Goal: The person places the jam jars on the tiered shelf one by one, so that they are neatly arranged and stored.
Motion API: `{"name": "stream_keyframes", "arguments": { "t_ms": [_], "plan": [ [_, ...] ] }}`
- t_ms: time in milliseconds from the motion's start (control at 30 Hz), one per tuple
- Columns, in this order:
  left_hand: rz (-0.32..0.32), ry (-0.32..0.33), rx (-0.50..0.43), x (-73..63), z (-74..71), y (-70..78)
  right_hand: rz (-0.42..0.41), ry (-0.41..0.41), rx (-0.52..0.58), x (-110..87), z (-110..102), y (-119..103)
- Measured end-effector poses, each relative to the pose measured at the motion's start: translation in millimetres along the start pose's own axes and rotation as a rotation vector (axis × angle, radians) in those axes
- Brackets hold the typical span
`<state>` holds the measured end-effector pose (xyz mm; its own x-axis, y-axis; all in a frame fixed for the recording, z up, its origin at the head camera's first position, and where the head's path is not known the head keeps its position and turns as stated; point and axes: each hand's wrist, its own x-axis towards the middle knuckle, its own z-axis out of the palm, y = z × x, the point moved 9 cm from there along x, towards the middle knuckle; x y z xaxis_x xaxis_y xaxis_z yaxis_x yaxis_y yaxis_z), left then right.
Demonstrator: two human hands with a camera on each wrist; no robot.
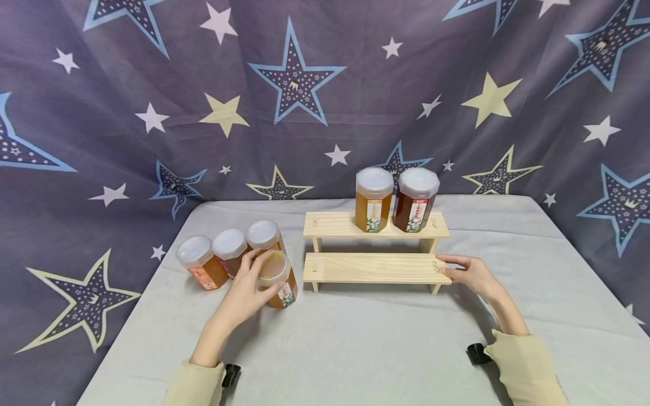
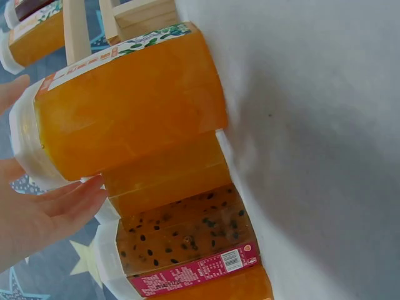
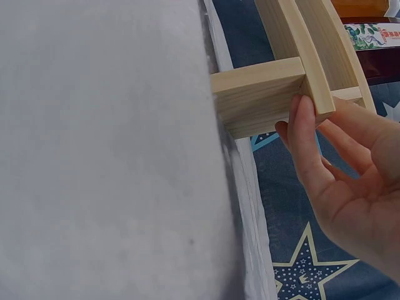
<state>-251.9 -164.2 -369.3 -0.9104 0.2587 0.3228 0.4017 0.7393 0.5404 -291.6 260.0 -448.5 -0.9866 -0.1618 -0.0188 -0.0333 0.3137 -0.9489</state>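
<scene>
My left hand (image 1: 246,296) has its thumb and fingers around the white lid of an amber jar (image 1: 283,293), the nearest of a left-hand group. In the left wrist view this jar (image 2: 131,106) stands on the cloth, its label toward the shelf. Close behind it are three more lidded jars: an orange one (image 1: 208,274), a darker one (image 1: 231,248) with black seeds showing in the left wrist view, and one partly hidden (image 1: 264,234). My right hand (image 1: 472,273) pinches the right end of the lower board of a two-step wooden shelf (image 1: 376,268).
On the upper step stand an amber jar (image 1: 374,206) and a dark red jar (image 1: 415,206), side by side. A pale cloth covers the table (image 1: 370,349). Behind it hangs a dark star-patterned curtain (image 1: 325,146).
</scene>
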Motion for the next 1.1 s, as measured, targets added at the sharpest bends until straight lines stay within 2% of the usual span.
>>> {"name": "stream_keyframes", "arguments": {
  "t_ms": [167,533,767,933,1100],
  "plan": [
    [-0.009,-0.016,-0.03,-1.5,3.7,-1.9,0.011,0.004,-0.012,0.5,0,1],
    [-0.033,-0.007,-0.043,-4.4,8.0,-6.6,0.01,0.009,-0.014,0.1,0,1],
    [-0.014,0.024,-0.057,-4.0,7.6,-8.1,0.008,0.008,-0.01,-0.3,1,1],
    [-0.021,0.03,-0.078,-3.6,6.9,-8.8,0.003,0.01,-0.01,-0.2,0,1],
    [-0.028,0.065,-0.078,-2.3,3.7,-10.8,0.003,0.007,-0.014,-0.2,0,1]
  ]
}}
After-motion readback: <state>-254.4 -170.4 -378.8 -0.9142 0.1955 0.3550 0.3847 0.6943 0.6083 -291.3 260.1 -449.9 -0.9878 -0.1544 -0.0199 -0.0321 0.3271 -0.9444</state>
